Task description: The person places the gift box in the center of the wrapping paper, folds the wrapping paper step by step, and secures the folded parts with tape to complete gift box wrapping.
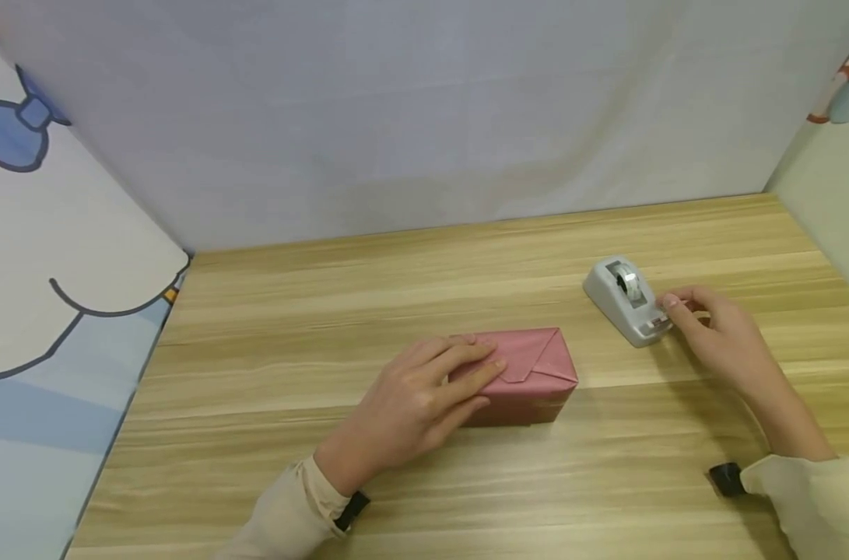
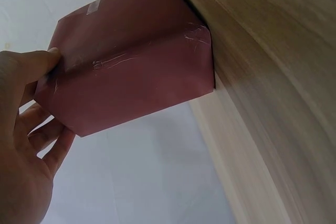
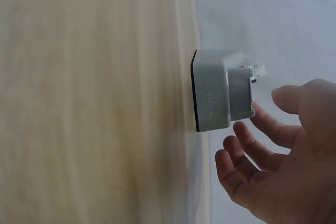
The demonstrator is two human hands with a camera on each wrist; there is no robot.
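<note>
A box wrapped in dark pink paper sits on the wooden table, its folded flap showing on top. My left hand holds the box at its left part, fingers across the top and thumb against the near side. In the left wrist view the thumb reaches over the box's edge, and a strip of clear tape shows on the paper. A grey tape dispenser stands beyond the box to the right. My right hand is at its cutter end; the right wrist view shows thumb and index finger apart beside the cutter.
The wood-grain table ends at a pale cloth backdrop. A cartoon-printed panel stands along the left side, and a pale panel along the right. Dark straps show at both sleeves.
</note>
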